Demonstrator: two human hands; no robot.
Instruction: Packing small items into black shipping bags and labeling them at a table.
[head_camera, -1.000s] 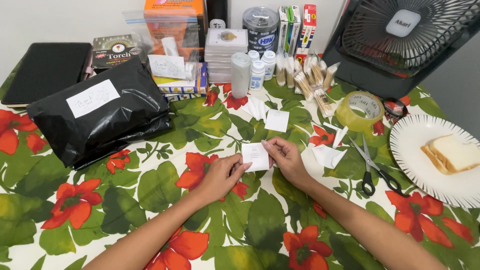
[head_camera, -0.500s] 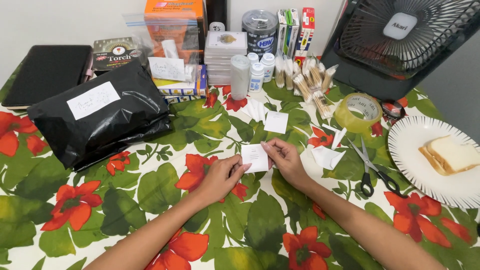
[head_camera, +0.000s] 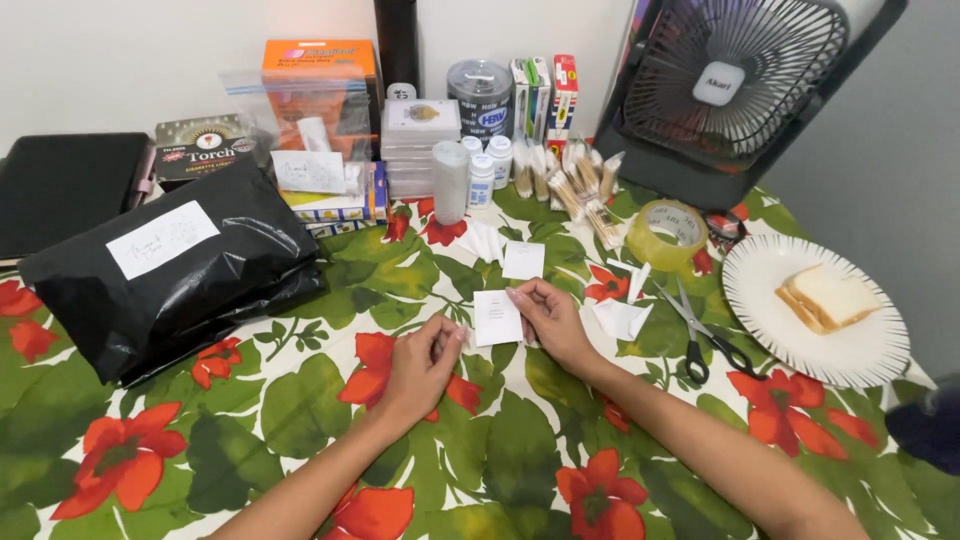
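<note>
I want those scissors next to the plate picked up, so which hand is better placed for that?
Probably the right hand. It lies nearer the scissors, though it pinches the small paper slip. The left hand is farther off, across that slip.

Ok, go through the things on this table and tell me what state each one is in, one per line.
Right hand: pinching the small white paper slip, held at its right edge.
Left hand: resting on the tablecloth, just left of the slip, holding nothing visible.
Scissors: lying flat, blades nearly closed.
Tape roll: lying flat.
Plate: holds a sandwich.
Black parcel: sealed, white label on top.
Fan: blades look still.
</note>
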